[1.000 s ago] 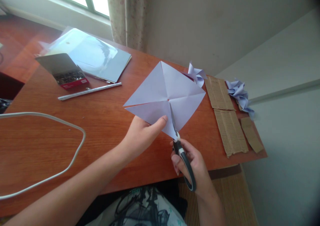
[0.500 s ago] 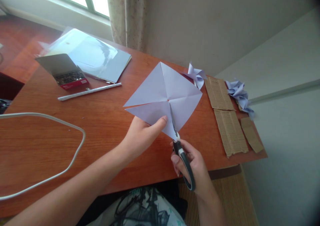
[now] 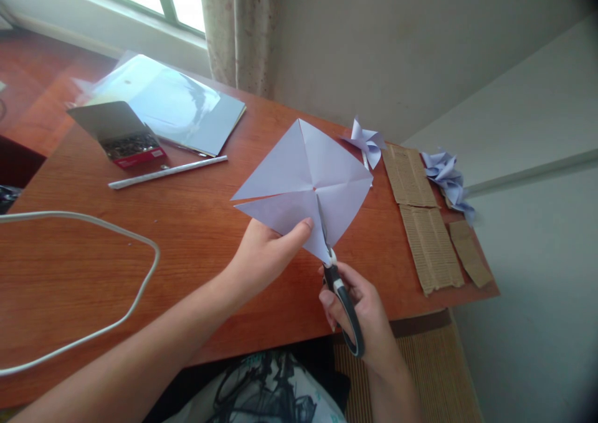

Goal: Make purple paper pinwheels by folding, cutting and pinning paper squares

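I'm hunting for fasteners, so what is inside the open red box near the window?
The open red box holds a heap of small dark metallic pieces, too small to identify. Its raised grey lid hides nothing of the heap; whatever lies beneath the top layer is covered.

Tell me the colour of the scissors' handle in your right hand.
The scissors' handle is black with a white band, held in the right hand; the head view shows it.

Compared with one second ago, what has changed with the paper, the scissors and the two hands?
The far and right corners of the paper square sank and drew in slightly. The left hand still pinches its near edge, and the right hand keeps the scissors in the cut along the crease. Nothing was released; the table items stayed put.
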A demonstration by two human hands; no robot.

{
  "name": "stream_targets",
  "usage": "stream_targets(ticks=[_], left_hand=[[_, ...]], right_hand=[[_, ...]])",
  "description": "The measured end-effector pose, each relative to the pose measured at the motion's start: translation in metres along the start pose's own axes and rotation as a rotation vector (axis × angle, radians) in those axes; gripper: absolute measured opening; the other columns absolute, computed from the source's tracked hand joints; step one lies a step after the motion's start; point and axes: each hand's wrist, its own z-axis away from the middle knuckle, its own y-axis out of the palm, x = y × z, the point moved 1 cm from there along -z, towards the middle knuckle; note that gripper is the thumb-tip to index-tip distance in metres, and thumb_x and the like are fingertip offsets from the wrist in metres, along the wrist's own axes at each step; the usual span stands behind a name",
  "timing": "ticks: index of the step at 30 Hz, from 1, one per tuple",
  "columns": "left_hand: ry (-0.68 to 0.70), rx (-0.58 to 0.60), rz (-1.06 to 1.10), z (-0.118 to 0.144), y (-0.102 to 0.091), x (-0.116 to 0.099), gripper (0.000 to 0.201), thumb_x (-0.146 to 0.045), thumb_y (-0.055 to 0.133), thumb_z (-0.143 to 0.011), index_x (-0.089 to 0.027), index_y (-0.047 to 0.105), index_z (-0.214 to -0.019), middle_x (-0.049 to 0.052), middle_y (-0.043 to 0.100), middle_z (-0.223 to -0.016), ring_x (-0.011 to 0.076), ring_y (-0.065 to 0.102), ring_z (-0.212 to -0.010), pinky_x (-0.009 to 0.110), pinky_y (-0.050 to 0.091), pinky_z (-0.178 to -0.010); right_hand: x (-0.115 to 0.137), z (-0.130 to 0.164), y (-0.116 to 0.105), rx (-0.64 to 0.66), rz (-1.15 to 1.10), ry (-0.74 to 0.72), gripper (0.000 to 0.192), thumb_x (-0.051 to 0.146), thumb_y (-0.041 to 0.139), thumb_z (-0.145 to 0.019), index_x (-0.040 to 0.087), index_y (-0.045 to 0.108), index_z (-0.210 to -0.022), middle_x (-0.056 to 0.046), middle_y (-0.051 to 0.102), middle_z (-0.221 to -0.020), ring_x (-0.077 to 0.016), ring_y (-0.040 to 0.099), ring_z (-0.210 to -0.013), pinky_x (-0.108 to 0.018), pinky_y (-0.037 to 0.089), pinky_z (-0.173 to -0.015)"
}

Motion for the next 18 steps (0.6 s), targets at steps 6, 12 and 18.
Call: stream_targets(ticks=[6,12,18], left_hand=[[0.012,-0.001,0.0,0.0001,0.0002,0.002,0.017,-0.03,0.067,-0.083,-0.016,0.066,-0.091,0.004,0.077,-0.094,0.0223,0.071,-0.091,0.029,0.054,-0.08],[0.022,-0.003,0.031,0.0004,0.0011,0.0016,0.015,-0.027,0.066,-0.082,-0.016,0.066,-0.091,0.004,0.077,-0.095,0.0218,0.071,-0.092,0.028,0.054,-0.081],[0.022,-0.007,0.028,0.0,0.0003,0.0017,0.015,-0.027,0.066,-0.083,-0.016,0.067,-0.093,0.004,0.077,-0.094,0.0214,0.071,-0.09,0.029,0.054,-0.08]], right_hand=[[0.0004,-0.0001,0.0004,-0.016,0.013,0.0,0.044,0.048,0.078,-0.082,0.019,0.063,-0.11,0.006,0.049,-0.067,-0.0049,0.043,-0.049,-0.015,0.039,-0.043],[-0.0004,-0.0014,0.0013,-0.027,0.016,0.002,0.041,0.047,0.078,-0.081,0.02,0.064,-0.109,0.007,0.049,-0.065,-0.0049,0.043,-0.049,-0.015,0.037,-0.043],[-0.0007,-0.0006,0.0016,-0.015,-0.003,0.002,0.042,0.048,0.078,-0.081,0.02,0.064,-0.109,0.007,0.05,-0.065,-0.0052,0.043,-0.049,-0.015,0.04,-0.043]])
